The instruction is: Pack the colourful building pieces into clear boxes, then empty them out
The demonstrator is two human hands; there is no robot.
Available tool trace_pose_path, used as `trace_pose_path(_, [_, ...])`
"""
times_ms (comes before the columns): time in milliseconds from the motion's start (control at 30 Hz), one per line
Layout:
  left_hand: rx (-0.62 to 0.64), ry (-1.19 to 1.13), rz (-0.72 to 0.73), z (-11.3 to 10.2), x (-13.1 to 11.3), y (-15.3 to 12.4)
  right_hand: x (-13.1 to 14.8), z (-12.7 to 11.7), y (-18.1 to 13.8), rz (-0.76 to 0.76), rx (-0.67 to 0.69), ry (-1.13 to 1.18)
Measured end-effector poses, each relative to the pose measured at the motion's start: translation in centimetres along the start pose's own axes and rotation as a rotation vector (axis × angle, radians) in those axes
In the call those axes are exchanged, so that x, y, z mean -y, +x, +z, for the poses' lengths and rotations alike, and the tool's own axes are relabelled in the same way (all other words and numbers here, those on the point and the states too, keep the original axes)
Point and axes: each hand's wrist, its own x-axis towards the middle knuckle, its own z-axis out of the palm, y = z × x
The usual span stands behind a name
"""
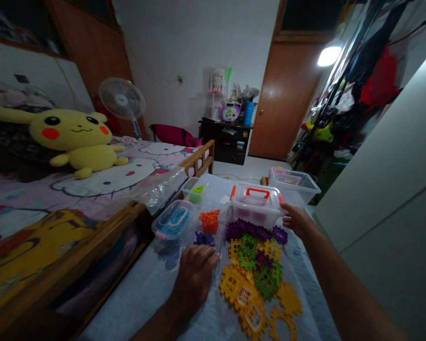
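My right hand [298, 220] is at the right end of a clear storage box [253, 220] with orange latches and handle, its fingers bent against the side by the latch. My left hand [199, 265] curls its fingers over the near edge of a clear plastic tray [223, 232]. In the tray lie a stack of orange building pieces [209, 221] and several blue-purple pieces [203, 238]. Between my hands spread loose toothed pieces: purple [280, 234], green [267, 282] and yellow [244, 296]. The lid is on the storage box; pinkish-purple contents show dimly through its wall.
A small blue-filled lidded box [175, 220] and an open tub with green pieces [195, 192] stand left. Another clear bin [294, 184] is beyond the storage box. The wooden bed rail [128, 220] runs along the left; a white cabinet [386, 199] stands right.
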Motion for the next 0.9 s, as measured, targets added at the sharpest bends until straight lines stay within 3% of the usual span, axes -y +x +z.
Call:
trace_pose_path(133, [0.030,-0.038,-0.002,-1.6,-1.2,1.9,0.7,0.4,0.8,-0.034,-0.047,-0.189])
trace_pose_path(267, [0.110,-0.171,-0.188,-1.5,-0.9,8.0,1.5,1.5,2.1,-0.090,-0.068,-0.385])
trace_pose_path(400, [0.368,-0.263,-0.651,2.9,1.9,15.5,1.7,2.0,2.6,-0.152,-0.044,-0.534])
trace_pose_path(500, [0.478,-0.227,-0.756,7.4,3.9,18.9,1.6,1.8,2.4,-0.183,-0.023,-0.597])
trace_pose_path(667, [0.622,-0.141,-0.833,12.2,5.1,20.1,1.4,1.8,2.4,-0.199,0.001,-0.645])
trace_pose_path(900, [0.690,-0.052,-0.755,13.1,5.8,20.1,0.9,1.4,2.4,-0.209,0.004,-0.582])
